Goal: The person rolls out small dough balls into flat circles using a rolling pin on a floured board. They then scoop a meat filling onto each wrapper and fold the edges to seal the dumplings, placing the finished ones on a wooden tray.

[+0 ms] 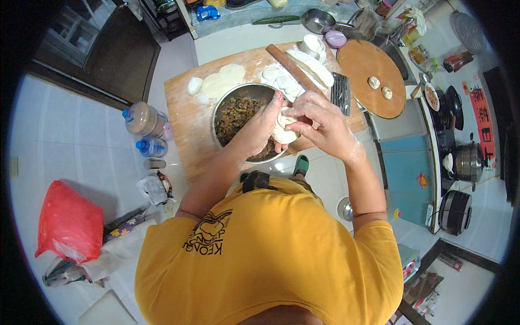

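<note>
A pleated dough bun [284,129] rests in my left hand [260,128], above the right rim of a steel bowl of chopped filling [239,115]. My right hand [325,124] pinches the bun's top with floury fingers. Beyond the bowl, flattened dough wrappers [223,81] overlap on the wooden board [183,122], beside a ball of dough [195,86]. A wooden rolling pin [288,63] lies slanted next to a long dough roll [313,67]. Floured dough pieces [284,83] sit between the pin and the bowl.
Two formed buns [374,83] sit on a round board [365,61] at the right. A dark ridged object [340,93] lies by the board's edge. A white cup [313,44], a steel pan [319,21] and a cucumber [276,19] are at the back. Plastic bottles [146,118] stand left.
</note>
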Demonstrator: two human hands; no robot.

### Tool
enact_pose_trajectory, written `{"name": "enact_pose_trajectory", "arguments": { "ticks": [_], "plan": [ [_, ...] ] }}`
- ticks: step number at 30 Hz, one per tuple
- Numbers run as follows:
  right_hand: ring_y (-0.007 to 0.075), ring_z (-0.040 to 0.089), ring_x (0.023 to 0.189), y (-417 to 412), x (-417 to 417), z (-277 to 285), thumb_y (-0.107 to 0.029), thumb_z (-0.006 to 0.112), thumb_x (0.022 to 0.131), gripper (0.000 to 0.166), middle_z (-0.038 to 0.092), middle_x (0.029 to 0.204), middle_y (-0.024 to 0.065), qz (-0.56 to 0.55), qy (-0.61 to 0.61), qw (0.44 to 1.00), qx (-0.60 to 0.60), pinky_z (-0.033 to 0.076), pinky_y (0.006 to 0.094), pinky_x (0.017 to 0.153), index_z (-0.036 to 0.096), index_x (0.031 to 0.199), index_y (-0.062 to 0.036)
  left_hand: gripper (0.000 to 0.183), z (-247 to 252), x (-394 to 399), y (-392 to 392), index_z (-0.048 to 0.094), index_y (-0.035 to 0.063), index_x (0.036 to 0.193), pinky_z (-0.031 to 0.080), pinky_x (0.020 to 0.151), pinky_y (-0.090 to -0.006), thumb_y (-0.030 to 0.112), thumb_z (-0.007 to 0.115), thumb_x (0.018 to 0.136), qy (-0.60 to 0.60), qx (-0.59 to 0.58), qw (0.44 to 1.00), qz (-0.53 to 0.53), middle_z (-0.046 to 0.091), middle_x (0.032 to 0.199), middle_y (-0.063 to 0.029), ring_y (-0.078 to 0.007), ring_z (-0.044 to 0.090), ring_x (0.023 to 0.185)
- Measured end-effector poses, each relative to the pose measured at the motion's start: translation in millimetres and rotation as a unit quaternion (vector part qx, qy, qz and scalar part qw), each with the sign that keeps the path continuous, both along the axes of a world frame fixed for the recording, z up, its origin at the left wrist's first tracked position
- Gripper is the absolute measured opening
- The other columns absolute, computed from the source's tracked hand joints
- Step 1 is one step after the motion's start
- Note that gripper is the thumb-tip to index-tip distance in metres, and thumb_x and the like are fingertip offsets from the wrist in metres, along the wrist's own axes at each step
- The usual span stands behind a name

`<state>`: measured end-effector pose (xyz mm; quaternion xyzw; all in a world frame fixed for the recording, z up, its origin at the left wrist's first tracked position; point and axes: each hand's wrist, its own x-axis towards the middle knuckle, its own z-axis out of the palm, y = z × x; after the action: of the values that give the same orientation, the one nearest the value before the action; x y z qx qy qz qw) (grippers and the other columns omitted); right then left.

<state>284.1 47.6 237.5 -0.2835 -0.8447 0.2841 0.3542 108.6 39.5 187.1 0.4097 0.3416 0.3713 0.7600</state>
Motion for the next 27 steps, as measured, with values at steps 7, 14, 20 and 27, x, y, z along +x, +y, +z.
{"name": "enact_pose_trajectory", "arguments": {
  "ticks": [7, 14, 20, 27],
  "plan": [
    [0.0228, 0.059, 0.076, 44, 75, 0, -0.007, 0.069, 0.080, 0.011, 0.060, 0.088, 0.0077, 0.067, 0.002, 0.998, 0.021, 0.048, 0.0304, 0.067, 0.064, 0.089, -0.0018, 0.057, 12, 67, 30, 0.052, 0.0066, 0.098, 0.043, 0.039, -0.0224, 0.055, 0.022, 0.098, 0.022, -0.012, 1.000, -0.018, 0.058, 0.071, -0.0036, -0.0110, 0.054, 0.048],
    [0.0184, 0.053, 0.090, 80, 173, -7, -0.009, 0.069, 0.080, 0.026, 0.054, 0.101, 0.0066, 0.036, 0.048, 0.993, -0.099, 0.045, 0.0293, 0.077, 0.064, 0.105, -0.0042, 0.052, 7, 159, 75, 0.055, 0.0097, 0.097, 0.046, 0.043, -0.0241, 0.047, 0.019, 0.101, -0.041, -0.085, 0.996, -0.005, 0.059, 0.074, -0.0026, -0.0123, 0.057, 0.053],
    [0.0241, 0.057, 0.087, 104, 245, -31, -0.005, 0.066, 0.080, 0.015, 0.056, 0.096, 0.0084, 0.061, 0.028, 0.995, -0.071, 0.046, 0.0319, 0.074, 0.065, 0.095, -0.0030, 0.047, -6, 233, 99, 0.055, 0.0114, 0.095, 0.042, 0.041, -0.0248, 0.050, 0.027, 0.099, 0.021, -0.109, 0.992, -0.067, 0.055, 0.067, -0.0006, -0.0130, 0.054, 0.049],
    [0.0194, 0.055, 0.103, 113, 296, -80, -0.001, 0.064, 0.080, 0.031, 0.055, 0.115, 0.0104, -0.105, 0.114, 0.980, -0.126, 0.047, 0.0315, 0.083, 0.057, 0.111, -0.0025, 0.058, -24, 299, 134, 0.049, 0.0116, 0.120, 0.051, 0.069, -0.0339, 0.059, 0.027, 0.096, 0.018, -0.180, 0.983, 0.002, 0.061, 0.101, -0.0063, -0.0171, 0.062, 0.085]
  ]
}}
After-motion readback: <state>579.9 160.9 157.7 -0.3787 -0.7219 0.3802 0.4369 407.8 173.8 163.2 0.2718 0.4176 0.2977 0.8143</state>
